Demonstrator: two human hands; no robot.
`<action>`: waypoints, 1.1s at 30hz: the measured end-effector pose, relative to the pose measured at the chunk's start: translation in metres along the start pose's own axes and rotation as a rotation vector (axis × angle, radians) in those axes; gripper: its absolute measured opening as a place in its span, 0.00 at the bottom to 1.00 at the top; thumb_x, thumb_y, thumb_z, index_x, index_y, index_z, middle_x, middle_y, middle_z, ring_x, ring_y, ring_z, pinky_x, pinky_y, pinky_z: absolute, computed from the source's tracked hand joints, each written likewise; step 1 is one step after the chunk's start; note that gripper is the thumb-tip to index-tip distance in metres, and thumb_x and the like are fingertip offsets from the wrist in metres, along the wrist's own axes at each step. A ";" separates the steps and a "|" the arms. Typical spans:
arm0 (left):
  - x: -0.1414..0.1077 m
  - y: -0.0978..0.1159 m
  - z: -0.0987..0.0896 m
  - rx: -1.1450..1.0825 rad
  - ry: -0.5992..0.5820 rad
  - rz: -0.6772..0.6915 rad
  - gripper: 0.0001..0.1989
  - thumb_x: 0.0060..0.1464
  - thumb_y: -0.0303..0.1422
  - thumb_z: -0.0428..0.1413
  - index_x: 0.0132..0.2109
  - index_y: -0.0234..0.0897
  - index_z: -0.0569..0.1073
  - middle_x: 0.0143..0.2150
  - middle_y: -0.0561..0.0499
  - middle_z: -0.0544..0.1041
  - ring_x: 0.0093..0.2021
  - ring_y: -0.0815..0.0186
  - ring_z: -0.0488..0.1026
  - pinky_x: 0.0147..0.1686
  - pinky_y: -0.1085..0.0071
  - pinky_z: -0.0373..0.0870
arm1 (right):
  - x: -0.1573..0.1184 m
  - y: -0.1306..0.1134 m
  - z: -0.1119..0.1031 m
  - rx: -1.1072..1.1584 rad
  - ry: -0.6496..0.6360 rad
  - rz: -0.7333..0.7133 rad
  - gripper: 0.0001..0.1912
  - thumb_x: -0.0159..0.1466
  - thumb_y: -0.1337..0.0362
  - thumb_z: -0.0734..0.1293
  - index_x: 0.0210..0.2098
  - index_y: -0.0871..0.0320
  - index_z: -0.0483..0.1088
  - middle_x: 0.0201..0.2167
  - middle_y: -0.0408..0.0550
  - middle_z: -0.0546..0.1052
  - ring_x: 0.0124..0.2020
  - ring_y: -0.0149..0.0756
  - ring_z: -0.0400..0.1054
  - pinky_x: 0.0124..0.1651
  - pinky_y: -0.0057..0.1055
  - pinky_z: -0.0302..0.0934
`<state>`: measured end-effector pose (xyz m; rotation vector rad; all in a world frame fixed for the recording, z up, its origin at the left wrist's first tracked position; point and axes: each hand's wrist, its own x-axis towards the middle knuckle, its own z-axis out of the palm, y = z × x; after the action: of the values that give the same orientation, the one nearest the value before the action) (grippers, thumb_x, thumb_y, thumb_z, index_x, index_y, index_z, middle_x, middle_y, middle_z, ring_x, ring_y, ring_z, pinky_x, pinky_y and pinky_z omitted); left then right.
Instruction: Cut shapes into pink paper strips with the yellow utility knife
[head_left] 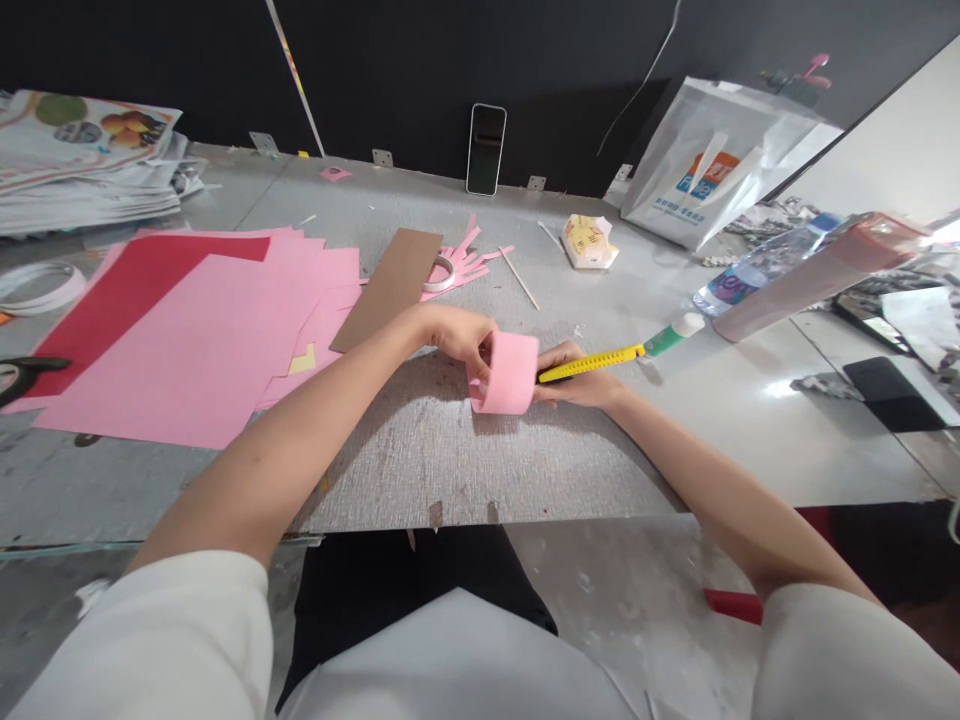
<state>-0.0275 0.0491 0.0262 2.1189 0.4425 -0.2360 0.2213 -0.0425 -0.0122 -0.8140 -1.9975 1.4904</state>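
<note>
A short pink paper tube [514,374] rests on its side on the table between my hands. My left hand [461,335] grips its left end, with the thumb and fingers at the opening. In my right hand [577,380] is a yellow utility knife [591,364], its handle pointing to the right and its front end at the tube's right side. The knife's blade is hidden by the tube and my fingers. Right of that hand lies a green and white glue stick [673,335].
Pink paper sheets [187,340] and scissors [30,375] lie left. Behind my left hand are a brown cardboard piece [390,285], a tape roll [441,273] and pink strips [469,260]. A phone [486,150] leans at the back; a white bag [697,165] and a bottle [761,265] stand right.
</note>
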 end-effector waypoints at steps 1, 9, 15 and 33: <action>0.000 0.000 0.000 -0.003 -0.009 -0.005 0.14 0.48 0.41 0.68 0.41 0.40 0.87 0.33 0.50 0.82 0.35 0.63 0.72 0.40 0.68 0.65 | 0.000 0.002 -0.001 -0.002 -0.002 -0.003 0.12 0.64 0.56 0.78 0.31 0.59 0.81 0.18 0.39 0.72 0.19 0.25 0.62 0.22 0.24 0.58; -0.001 0.000 0.000 -0.076 -0.047 -0.003 0.18 0.49 0.36 0.64 0.49 0.44 0.86 0.41 0.50 0.84 0.40 0.62 0.74 0.40 0.69 0.65 | 0.001 -0.004 -0.002 -0.009 0.010 0.039 0.13 0.65 0.54 0.78 0.40 0.59 0.84 0.21 0.40 0.75 0.19 0.26 0.64 0.21 0.24 0.61; -0.001 0.005 0.000 -0.072 -0.055 0.030 0.16 0.51 0.45 0.68 0.44 0.42 0.84 0.37 0.50 0.82 0.38 0.63 0.73 0.40 0.68 0.64 | 0.001 -0.005 -0.004 -0.021 0.010 0.082 0.13 0.64 0.54 0.79 0.40 0.59 0.85 0.21 0.40 0.75 0.19 0.25 0.64 0.22 0.23 0.62; 0.000 -0.002 0.001 -0.010 0.026 -0.017 0.19 0.49 0.48 0.69 0.43 0.42 0.86 0.39 0.49 0.83 0.37 0.64 0.70 0.39 0.68 0.62 | 0.003 -0.008 -0.001 0.049 0.103 0.188 0.09 0.62 0.59 0.79 0.35 0.59 0.83 0.18 0.39 0.74 0.17 0.26 0.64 0.21 0.23 0.61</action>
<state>-0.0279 0.0492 0.0243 2.1109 0.4760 -0.2151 0.2184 -0.0417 -0.0038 -1.0599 -1.8440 1.5606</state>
